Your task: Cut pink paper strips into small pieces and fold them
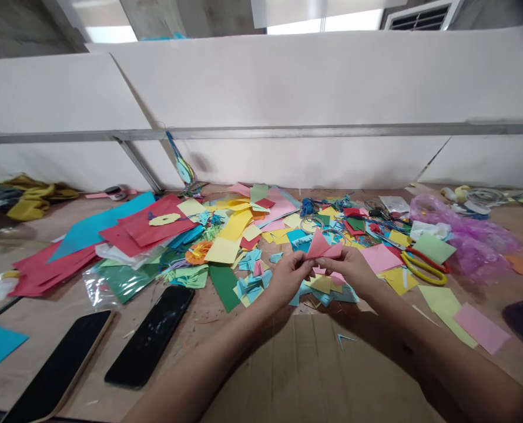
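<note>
A folded piece of pink paper [318, 244] is held up between my two hands, with a pointed corner standing above the fingers. My left hand [288, 273] pinches its left side, and my right hand [347, 267] grips the right side, the fingertips of both almost meeting. Below and behind them lie light blue paper pieces [325, 296] and other small coloured scraps. Just right of my right hand are scissors [422, 267] with red and yellow handles. Under my forearms is a brown cardboard sheet [314, 370] with a thin blue paper strip [344, 341] on it.
Two dark phones [151, 338] lie at the left, near red paper sheets [156, 220] and a glue bottle [6, 285]. A purple plastic bag [468, 235] sits at the right. Behind the table stands a white panel [288, 82] with a metal rail [288, 133].
</note>
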A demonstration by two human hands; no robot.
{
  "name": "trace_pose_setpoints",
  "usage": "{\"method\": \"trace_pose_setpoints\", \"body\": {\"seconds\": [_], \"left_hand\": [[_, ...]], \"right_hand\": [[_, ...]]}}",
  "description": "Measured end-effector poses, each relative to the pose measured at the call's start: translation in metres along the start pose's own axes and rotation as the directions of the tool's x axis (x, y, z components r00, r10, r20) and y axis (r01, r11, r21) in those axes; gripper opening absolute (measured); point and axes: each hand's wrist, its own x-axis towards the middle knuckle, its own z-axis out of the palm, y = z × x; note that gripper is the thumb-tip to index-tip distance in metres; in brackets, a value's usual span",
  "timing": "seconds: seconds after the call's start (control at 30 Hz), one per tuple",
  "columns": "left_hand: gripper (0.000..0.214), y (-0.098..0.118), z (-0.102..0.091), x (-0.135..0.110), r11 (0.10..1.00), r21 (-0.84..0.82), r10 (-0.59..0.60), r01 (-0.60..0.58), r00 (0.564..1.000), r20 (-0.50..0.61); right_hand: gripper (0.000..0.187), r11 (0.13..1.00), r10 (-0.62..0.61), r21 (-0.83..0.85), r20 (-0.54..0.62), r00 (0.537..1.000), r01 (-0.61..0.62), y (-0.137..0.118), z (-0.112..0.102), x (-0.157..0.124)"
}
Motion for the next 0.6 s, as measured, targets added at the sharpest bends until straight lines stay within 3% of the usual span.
{"method": "trace_pose_setpoints", "body": {"seconds": [0.17,0.33,0.47,0.53,0.6], "left_hand": [[0.035,0.003,0.000,-0.001,1.000,-0.012,0.003,-0.003,1.000,-0.005],[0.041,0.004,-0.007,0.005,0.996,-0.090,-0.010,0.012,1.000,0.015],[0.042,0.002,-0.014,0.008,0.995,-0.090,-0.035,0.037,0.999,0.019],[0.041,0.001,-0.015,0.008,0.995,-0.076,-0.057,0.062,0.996,0.068],[0.040,0.002,-0.015,0.006,0.995,-0.054,-0.074,0.082,0.988,0.137]], "right_hand": [[0.035,0.999,0.001,0.048,-0.003,1.000,-0.001,-0.006,-0.001,-0.001],[0.038,0.998,0.000,0.060,-0.047,0.999,0.003,-0.011,-0.018,0.006],[0.034,0.990,-0.137,0.019,-0.167,0.976,0.142,-0.017,-0.035,0.010],[0.035,0.980,-0.199,-0.037,-0.126,0.972,0.196,-0.021,-0.037,0.009],[0.042,0.977,-0.187,-0.100,0.005,0.982,0.187,-0.023,-0.033,0.007]]}}
